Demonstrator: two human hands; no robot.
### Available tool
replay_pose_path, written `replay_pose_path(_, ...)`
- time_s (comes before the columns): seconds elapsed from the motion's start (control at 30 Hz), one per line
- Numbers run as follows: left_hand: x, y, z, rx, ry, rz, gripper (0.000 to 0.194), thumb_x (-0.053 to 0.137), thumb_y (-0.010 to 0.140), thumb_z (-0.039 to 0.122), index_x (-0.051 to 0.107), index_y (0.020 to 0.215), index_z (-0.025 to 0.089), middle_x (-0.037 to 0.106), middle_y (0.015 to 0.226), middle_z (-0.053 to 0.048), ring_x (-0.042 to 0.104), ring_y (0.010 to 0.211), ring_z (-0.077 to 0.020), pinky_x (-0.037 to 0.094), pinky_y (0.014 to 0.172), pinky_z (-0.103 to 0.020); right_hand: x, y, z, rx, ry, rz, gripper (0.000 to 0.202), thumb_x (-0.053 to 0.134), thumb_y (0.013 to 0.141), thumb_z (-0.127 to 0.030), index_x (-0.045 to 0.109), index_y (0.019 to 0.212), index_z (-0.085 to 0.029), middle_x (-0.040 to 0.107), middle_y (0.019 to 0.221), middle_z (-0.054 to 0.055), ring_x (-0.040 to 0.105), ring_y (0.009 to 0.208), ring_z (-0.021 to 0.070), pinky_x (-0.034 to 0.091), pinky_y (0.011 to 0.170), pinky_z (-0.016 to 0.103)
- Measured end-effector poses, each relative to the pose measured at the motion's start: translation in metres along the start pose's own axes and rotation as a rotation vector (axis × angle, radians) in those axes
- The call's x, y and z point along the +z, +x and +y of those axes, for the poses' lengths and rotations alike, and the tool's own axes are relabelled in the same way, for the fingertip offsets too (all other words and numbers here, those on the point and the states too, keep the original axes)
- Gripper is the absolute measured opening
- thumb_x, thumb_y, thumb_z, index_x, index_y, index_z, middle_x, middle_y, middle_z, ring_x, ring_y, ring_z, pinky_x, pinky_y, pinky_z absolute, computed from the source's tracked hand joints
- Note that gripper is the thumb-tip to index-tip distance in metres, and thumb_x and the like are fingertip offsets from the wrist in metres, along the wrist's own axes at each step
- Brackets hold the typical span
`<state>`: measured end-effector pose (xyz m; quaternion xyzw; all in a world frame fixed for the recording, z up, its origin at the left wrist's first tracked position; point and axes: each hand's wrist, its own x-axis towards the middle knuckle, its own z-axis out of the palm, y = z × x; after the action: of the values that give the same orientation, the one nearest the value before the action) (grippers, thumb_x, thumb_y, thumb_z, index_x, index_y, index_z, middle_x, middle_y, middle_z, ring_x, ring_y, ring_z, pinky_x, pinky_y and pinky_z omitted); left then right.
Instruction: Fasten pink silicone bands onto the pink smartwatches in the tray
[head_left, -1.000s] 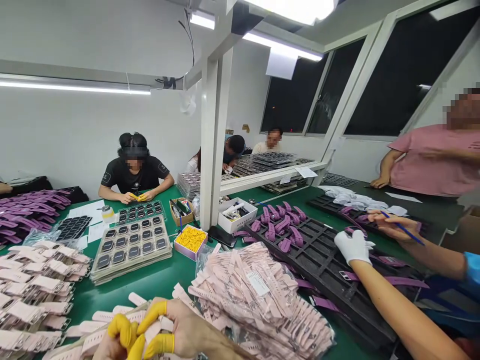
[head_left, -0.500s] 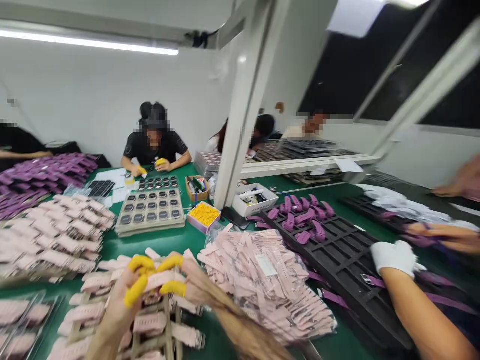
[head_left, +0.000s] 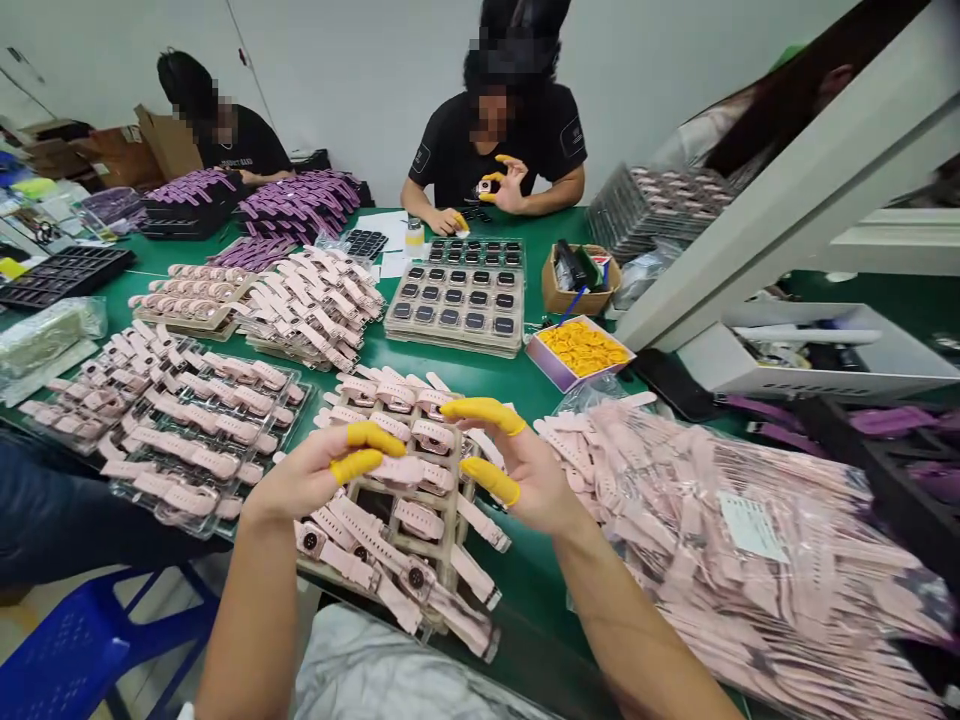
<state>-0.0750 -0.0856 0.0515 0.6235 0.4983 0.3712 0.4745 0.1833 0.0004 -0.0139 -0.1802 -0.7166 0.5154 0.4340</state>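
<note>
My left hand (head_left: 319, 472), with yellow finger cots on the thumb and index finger, is closed on the end of a pink watch strap (head_left: 401, 470). That strap is over a beige tray (head_left: 452, 510) of pink-strapped watches. To its right my right hand (head_left: 525, 465) has yellow-covered thumb and index finger spread apart, with nothing between them. Below both hands, several watches with long pink straps (head_left: 375, 535) lie loosely across the tray's near end, some with their round sensor backs up. The far part of the tray is partly hidden by my fingers.
A large plastic bag of pink straps (head_left: 697, 540) lies right. Beyond are a box of yellow finger cots (head_left: 574, 375), a tray of dark watch faces (head_left: 457, 345) and a white box (head_left: 810, 370). Stacked watch trays (head_left: 202, 430) stand left. A co-worker (head_left: 495, 140) sits opposite.
The view has swung left and down. My right hand has come away from the pink strap and opened; both hands were together on it before. The co-worker opposite now has a raised hand.
</note>
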Motion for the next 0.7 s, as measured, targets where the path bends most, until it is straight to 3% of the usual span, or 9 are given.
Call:
replay_pose_path(0.1, -0.008, -0.023, -0.028, -0.061, 0.104, -0.043, 0.026, 0.058, 0.101, 0.035, 0.078, 0.109, 0.019, 0.078, 0.107, -0.011, 0.071, 0.103, -0.0248, 0.054, 0.095, -0.035, -0.004, -0.002, 0.001, 0.024, -0.019, 0.008, 0.036, 0.066, 0.099, -0.044, 0.062, 0.132, -0.031, 0.069, 0.125, 0.008, 0.063, 0.117, 0.0256, 0.05, 0.106, 0.043)
replay_pose_path(0.27, -0.002, -0.033, -0.057, -0.118, 0.151, -0.08, 0.029, 0.054, 0.103, 0.037, 0.076, 0.109, 0.019, 0.077, 0.108, -0.012, 0.071, 0.103, -0.0242, 0.054, 0.094, -0.034, -0.006, -0.003, 0.002, 0.038, -0.077, -0.04, 0.033, 0.066, 0.099, -0.045, 0.066, 0.128, -0.03, 0.073, 0.12, 0.008, 0.067, 0.111, 0.0261, 0.053, 0.103, 0.044)
replay_pose_path(0.4, -0.004, -0.033, -0.06, -0.137, 0.185, -0.088, 0.03, 0.05, 0.104, 0.034, 0.074, 0.109, 0.019, 0.076, 0.109, -0.011, 0.07, 0.104, -0.0232, 0.053, 0.096, -0.033, -0.008, -0.002, -0.001, 0.002, -0.074, -0.069, 0.025, 0.065, 0.1, -0.042, 0.068, 0.122, -0.03, 0.074, 0.118, 0.006, 0.069, 0.111, 0.0237, 0.052, 0.104, 0.041)
replay_pose_path(0.6, 0.002, -0.031, -0.057, -0.185, 0.351, -0.229, 0.028, 0.045, 0.104, 0.028, 0.07, 0.114, 0.019, 0.073, 0.113, -0.01, 0.069, 0.106, -0.0218, 0.054, 0.094, -0.033, -0.013, 0.0, -0.004, 0.019, -0.095, -0.078, 0.023, 0.066, 0.1, -0.043, 0.069, 0.118, -0.03, 0.077, 0.113, 0.005, 0.071, 0.107, 0.0237, 0.054, 0.101, 0.041)
replay_pose_path(0.7, 0.001, -0.042, -0.051, -0.159, 0.469, -0.136, 0.028, 0.047, 0.105, 0.03, 0.068, 0.122, 0.022, 0.071, 0.121, -0.009, 0.065, 0.115, -0.0227, 0.051, 0.102, -0.036, -0.014, -0.001, -0.005, 0.024, -0.107, -0.092, 0.023, 0.065, 0.099, -0.043, 0.069, 0.118, -0.03, 0.078, 0.111, 0.004, 0.071, 0.106, 0.024, 0.055, 0.102, 0.042)
